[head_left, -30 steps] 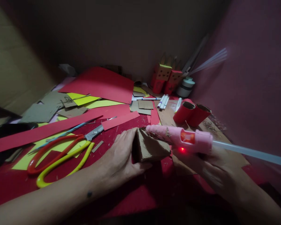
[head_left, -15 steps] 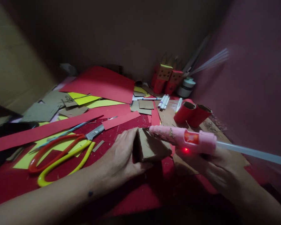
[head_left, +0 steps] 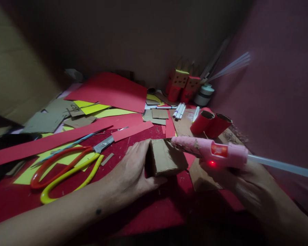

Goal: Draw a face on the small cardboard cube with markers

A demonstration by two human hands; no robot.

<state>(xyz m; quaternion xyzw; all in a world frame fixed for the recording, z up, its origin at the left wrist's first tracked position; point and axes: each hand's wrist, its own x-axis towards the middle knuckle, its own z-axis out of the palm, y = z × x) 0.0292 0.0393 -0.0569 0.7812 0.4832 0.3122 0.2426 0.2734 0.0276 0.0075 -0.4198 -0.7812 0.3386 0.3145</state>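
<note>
A small brown cardboard box (head_left: 166, 158) sits in the middle of the view, its dark side facing left. My left hand (head_left: 136, 164) grips that side, thumb below and fingers along the far edge. In my right hand (head_left: 236, 179) is a pink hot glue gun (head_left: 205, 148) with a red light glowing on its side. A clear glue stick (head_left: 282, 166) sticks out of its back end. The gun's nozzle is over the box's upper right edge; whether it touches cannot be made out. Most right-hand fingers are hidden behind the gun.
Scissors (head_left: 74, 171) with red and yellow handles lie at left among paper strips. Two red cardboard tubes (head_left: 212, 123) stand behind the gun. Several markers (head_left: 179, 111), red card (head_left: 110, 91) and decorated red tube figures (head_left: 181, 85) lie or stand farther back.
My right hand has shifted the glue gun to the right along the box's top edge. My left hand and the box have stayed in place.
</note>
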